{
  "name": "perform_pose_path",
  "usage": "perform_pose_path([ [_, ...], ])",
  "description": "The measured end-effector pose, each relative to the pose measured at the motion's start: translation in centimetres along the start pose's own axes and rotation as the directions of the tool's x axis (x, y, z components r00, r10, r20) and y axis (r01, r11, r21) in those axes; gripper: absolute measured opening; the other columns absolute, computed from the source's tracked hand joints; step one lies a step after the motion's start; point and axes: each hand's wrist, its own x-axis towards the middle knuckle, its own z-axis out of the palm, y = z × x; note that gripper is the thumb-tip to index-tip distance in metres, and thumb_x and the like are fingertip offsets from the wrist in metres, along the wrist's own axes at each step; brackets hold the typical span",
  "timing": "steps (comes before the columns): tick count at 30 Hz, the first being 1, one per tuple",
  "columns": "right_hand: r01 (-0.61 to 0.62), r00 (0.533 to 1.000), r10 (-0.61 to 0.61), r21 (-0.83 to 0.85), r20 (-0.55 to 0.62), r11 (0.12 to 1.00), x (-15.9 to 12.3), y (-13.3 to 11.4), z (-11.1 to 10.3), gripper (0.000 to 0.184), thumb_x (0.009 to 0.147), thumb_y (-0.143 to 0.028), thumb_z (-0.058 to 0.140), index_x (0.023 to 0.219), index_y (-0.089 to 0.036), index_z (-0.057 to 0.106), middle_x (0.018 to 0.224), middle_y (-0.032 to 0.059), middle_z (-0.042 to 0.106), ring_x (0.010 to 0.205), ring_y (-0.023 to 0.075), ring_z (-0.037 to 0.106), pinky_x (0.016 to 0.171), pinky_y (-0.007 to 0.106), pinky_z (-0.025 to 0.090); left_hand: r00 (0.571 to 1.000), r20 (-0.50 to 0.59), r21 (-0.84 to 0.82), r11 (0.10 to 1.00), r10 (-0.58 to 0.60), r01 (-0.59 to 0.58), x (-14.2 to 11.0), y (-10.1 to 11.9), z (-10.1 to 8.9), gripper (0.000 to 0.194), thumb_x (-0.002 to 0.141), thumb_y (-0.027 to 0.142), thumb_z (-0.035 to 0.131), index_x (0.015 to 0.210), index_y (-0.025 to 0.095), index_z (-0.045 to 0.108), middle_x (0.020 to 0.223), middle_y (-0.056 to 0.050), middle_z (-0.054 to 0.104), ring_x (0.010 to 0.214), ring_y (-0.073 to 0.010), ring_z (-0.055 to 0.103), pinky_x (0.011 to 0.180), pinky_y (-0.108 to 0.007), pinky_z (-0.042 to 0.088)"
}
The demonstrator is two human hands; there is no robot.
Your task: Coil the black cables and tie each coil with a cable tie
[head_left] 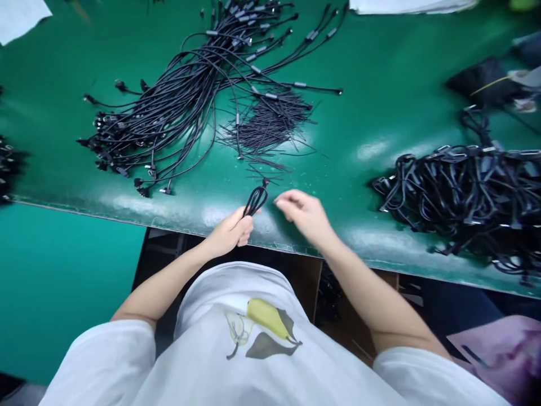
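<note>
My left hand (233, 230) is closed around a black cable (256, 199) folded into a small looped bundle, with a connector end sticking up at its top. Just to the right, my right hand (305, 215) hangs above the table's front part, apart from the bundle. Its thumb and forefinger are pinched together, and whatever lies between them is too small to make out. Beyond the bundle is a loose pile of thin black ties (270, 127). A large heap of straight black cables (190, 84) with grey sleeves and connectors lies behind and to the left.
Many bundled black cables (465, 189) are heaped at the right of the green table (363, 73). White paper (412, 4) lies at the back edge, another sheet (21, 20) at the back left. A dark bag-like item (482, 82) sits far right. More cables (7, 169) show at the left edge.
</note>
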Motion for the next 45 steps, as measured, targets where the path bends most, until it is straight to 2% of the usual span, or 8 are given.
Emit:
perform_pose_path([
  [8, 0.421, 0.907, -0.394, -0.269, 0.149, 0.866, -2.7, -2.3, 4.6, 0.017, 0.096, -0.022, 0.052, 0.091, -0.017, 0.068, 0.082, 0.0042, 0.064, 0.069, 0.0127, 0.056, 0.066, 0.025, 0.043, 0.995, -0.076, -0.148, 0.986, 0.068, -0.078, 0.0, 0.2, 0.4, 0.076, 0.088, 0.052, 0.064, 0.151, 0.021, 0.034, 0.070, 0.007, 0.038, 0.052, -0.0039, 0.032, 0.049, -0.018, 0.028],
  [11, 0.655, 0.709, -0.646, -0.603, 0.283, 0.455, -2.6, -3.0, 3.8, 0.027, 0.099, -0.016, 0.044, 0.089, -0.015, 0.069, 0.081, 0.0072, 0.065, 0.071, 0.0156, 0.054, 0.067, 0.030, 0.040, 0.989, -0.125, -0.023, 0.996, 0.080, -0.084, 0.1, -0.2, 0.4, 0.071, 0.093, 0.047, 0.057, 0.153, 0.018, 0.033, 0.069, 0.007, 0.041, 0.051, -0.0046, 0.033, 0.048, -0.019, 0.028],
  [15, 0.838, 0.312, -0.753, -0.542, 0.580, -0.070, -1.9, -4.0, 2.7, 0.028, 0.098, -0.009, 0.043, 0.100, -0.011, 0.070, 0.115, 0.0130, 0.067, 0.104, 0.0212, 0.056, 0.086, 0.035, 0.040, 0.993, -0.115, 0.166, 0.986, 0.021, -0.002, 0.3, -0.5, 0.0, 0.063, 0.097, 0.043, 0.050, 0.151, 0.013, 0.037, 0.060, 0.009, 0.039, 0.048, -0.0058, 0.033, 0.047, -0.020, 0.030],
  [17, 0.840, 0.221, -0.718, -0.503, 0.660, -0.204, -1.6, -4.4, 2.3, 0.025, 0.098, -0.011, 0.045, 0.096, -0.010, 0.070, 0.108, 0.0124, 0.068, 0.102, 0.0219, 0.056, 0.087, 0.036, 0.040, 0.996, -0.088, 0.222, 0.974, -0.018, 0.038, 0.2, -0.5, -0.1, 0.058, 0.098, 0.042, 0.048, 0.147, 0.012, 0.041, 0.058, 0.009, 0.037, 0.048, -0.0061, 0.033, 0.047, -0.019, 0.030],
  [24, 0.825, 0.172, -0.589, -0.442, 0.790, -0.351, -2.2, -6.0, 1.1, 0.024, 0.097, -0.008, 0.044, 0.099, -0.007, 0.068, 0.087, 0.0103, 0.063, 0.073, 0.0181, 0.049, 0.070, 0.035, 0.036, 0.989, 0.094, 0.108, 0.988, -0.118, 0.107, -0.3, -0.2, -0.1, 0.039, 0.090, 0.054, 0.057, 0.092, 0.015, 0.055, 0.057, 0.006, 0.047, 0.048, -0.0051, 0.036, 0.048, -0.020, 0.033],
  [35, 0.889, 0.035, -0.471, -0.242, 0.882, -0.388, -2.1, -7.7, 0.7, 0.032, 0.093, -0.004, 0.041, 0.077, -0.016, 0.067, 0.069, 0.0072, 0.054, 0.065, 0.0198, 0.042, 0.062, 0.036, 0.028, 0.957, 0.174, -0.007, 0.972, -0.230, 0.235, -0.5, -0.1, 0.4, 0.024, 0.081, 0.037, 0.068, 0.083, 0.015, 0.059, 0.079, -0.003, 0.064, 0.050, -0.0037, 0.037, 0.046, -0.020, 0.029],
  [41, 0.884, 0.188, -0.496, -0.366, 0.848, -0.291, -1.9, -6.3, 1.3, 0.023, 0.092, -0.008, 0.046, 0.075, -0.016, 0.060, 0.063, 0.0043, 0.052, 0.056, 0.0173, 0.038, 0.055, 0.033, 0.019, 0.980, 0.104, 0.060, 0.985, -0.170, 0.164, -0.6, 1.1, 1.0, 0.015, 0.079, 0.008, 0.045, 0.083, 0.016, 0.058, 0.055, 0.004, 0.052, 0.049, -0.0078, 0.046, 0.051, -0.020, 0.037],
  [45, 0.841, 0.488, -0.475, -0.540, 0.732, 0.032, -1.9, -5.4, 2.3, 0.021, 0.094, -0.015, 0.044, 0.079, -0.016, 0.059, 0.068, 0.0058, 0.058, 0.056, 0.0155, 0.043, 0.054, 0.032, 0.018, 0.987, -0.065, -0.068, 0.987, -0.148, 0.144, -0.4, 1.6, 1.1, 0.030, 0.077, 0.004, 0.043, 0.095, 0.013, 0.065, 0.067, -0.001, 0.064, 0.057, -0.0092, 0.054, 0.055, -0.021, 0.040],
])
